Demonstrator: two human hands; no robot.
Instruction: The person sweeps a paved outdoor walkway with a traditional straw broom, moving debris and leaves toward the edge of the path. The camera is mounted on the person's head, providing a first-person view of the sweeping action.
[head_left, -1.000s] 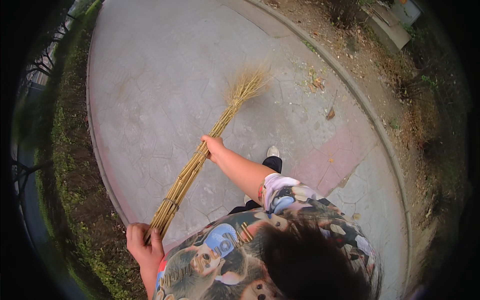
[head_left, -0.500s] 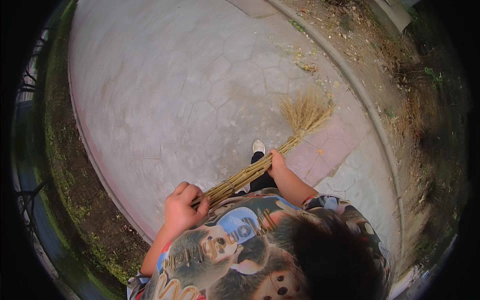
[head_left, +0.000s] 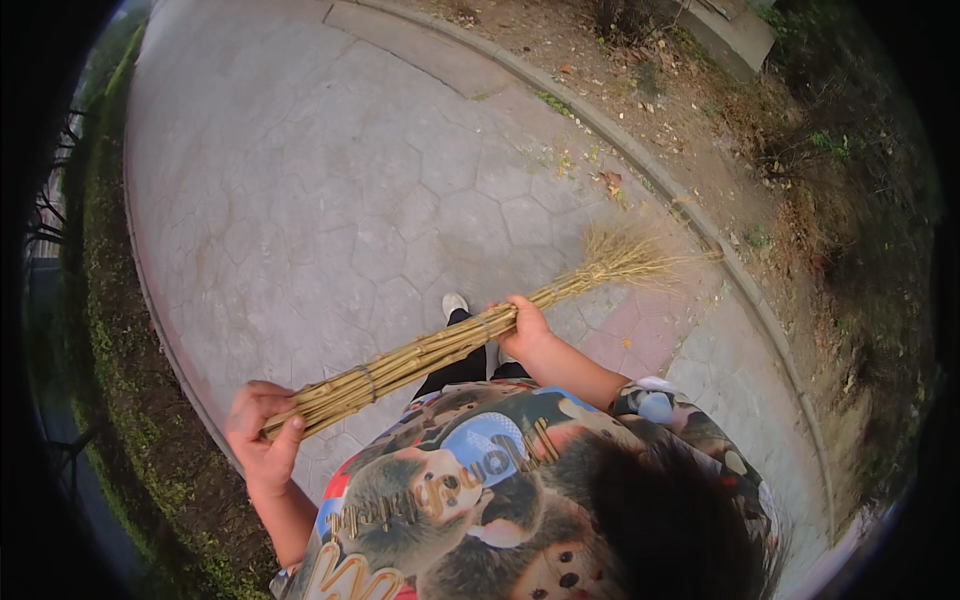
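Across the front of me lies a broom [head_left: 410, 362] made of bundled tan twigs, bound with wire at intervals. My left hand [head_left: 264, 428] is closed around the thick end of its handle, out to the left. Farther along, my right hand [head_left: 522, 328] grips the bundle just below where it narrows toward the head. The splayed straw bristles [head_left: 635, 258] point up and right, near the path's right curb. Whether the bristle tips touch the paving I cannot tell.
The path [head_left: 330, 200] is grey paving with a hexagon pattern. A curb [head_left: 640, 160] borders bare soil and dry plants on the right. Along the left runs a green hedge strip [head_left: 130, 400]. Small dry leaves [head_left: 612, 182] lie by the right curb. My shoe [head_left: 455, 303] shows beneath the broom.
My left hand has moved out left and slightly down, drawing the broom's handle end with it. More handle shows between my hands. The bristles now sit lower and farther right, and my view has shifted.
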